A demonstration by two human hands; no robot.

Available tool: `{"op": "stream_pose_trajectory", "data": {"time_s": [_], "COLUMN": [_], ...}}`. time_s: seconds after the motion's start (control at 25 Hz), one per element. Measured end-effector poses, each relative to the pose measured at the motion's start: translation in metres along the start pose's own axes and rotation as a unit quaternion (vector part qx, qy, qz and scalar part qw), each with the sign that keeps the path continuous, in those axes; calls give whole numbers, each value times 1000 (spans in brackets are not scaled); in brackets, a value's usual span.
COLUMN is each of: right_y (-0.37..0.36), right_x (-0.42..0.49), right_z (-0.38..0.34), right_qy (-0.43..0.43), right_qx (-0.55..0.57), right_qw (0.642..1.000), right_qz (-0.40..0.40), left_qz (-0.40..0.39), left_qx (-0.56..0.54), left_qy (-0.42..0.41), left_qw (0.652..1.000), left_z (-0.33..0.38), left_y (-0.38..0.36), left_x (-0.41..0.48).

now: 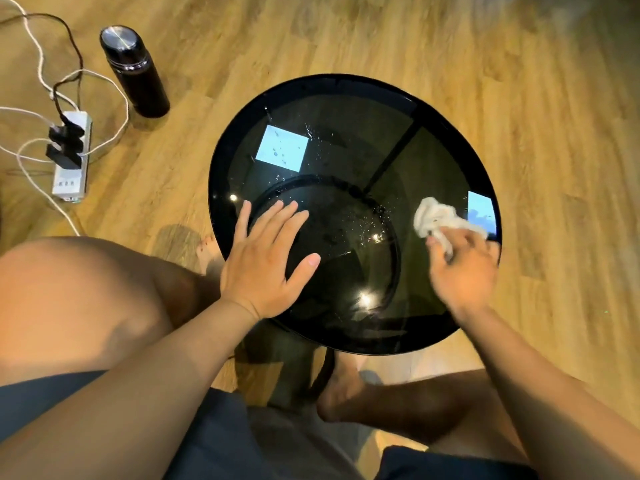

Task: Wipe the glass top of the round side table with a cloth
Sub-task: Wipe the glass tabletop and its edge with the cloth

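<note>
Motion-blurred right hand [464, 268] with cloth [436, 216] in pinched fingers on glass top [349, 109]; left hand [266, 261] flat, fingers spread

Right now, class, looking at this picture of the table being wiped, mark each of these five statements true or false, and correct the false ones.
1. The left hand lies flat on the glass top, its fingers straight. True.
2. The right hand holds the cloth near the table's right edge. True.
3. The cloth is dark blue. False: it is whitish.
4. The black flask stands on the table. False: it stands on the wood floor, left of the table.
5. Water droplets show on the glass. True.
</note>
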State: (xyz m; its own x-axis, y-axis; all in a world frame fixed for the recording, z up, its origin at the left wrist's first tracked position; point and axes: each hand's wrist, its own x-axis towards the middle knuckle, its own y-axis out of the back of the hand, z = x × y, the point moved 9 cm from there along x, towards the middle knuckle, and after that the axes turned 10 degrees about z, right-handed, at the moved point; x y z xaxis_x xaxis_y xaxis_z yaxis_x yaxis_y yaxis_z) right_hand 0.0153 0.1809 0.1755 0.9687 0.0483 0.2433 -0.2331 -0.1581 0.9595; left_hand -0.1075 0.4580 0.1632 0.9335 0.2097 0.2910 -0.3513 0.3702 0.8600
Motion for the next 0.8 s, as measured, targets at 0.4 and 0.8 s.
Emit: {"op": "stream_pose_trajectory", "data": {"time_s": [0.4,0.8], "right_y": [3,1], "right_x": [-109,1], "right_z": [-135,8], "right_qy": [287,-59], "right_qx": [147,-14], "right_qw": [944,998], "right_qz": [-71,-8], "left_qz": [107,77], "left_qx": [-69,-50], "left_qy": [87,101], "left_qw": [988,991], "left_z": [-35,-47], "left_y": [23,9], "left_x": [10,12]}}
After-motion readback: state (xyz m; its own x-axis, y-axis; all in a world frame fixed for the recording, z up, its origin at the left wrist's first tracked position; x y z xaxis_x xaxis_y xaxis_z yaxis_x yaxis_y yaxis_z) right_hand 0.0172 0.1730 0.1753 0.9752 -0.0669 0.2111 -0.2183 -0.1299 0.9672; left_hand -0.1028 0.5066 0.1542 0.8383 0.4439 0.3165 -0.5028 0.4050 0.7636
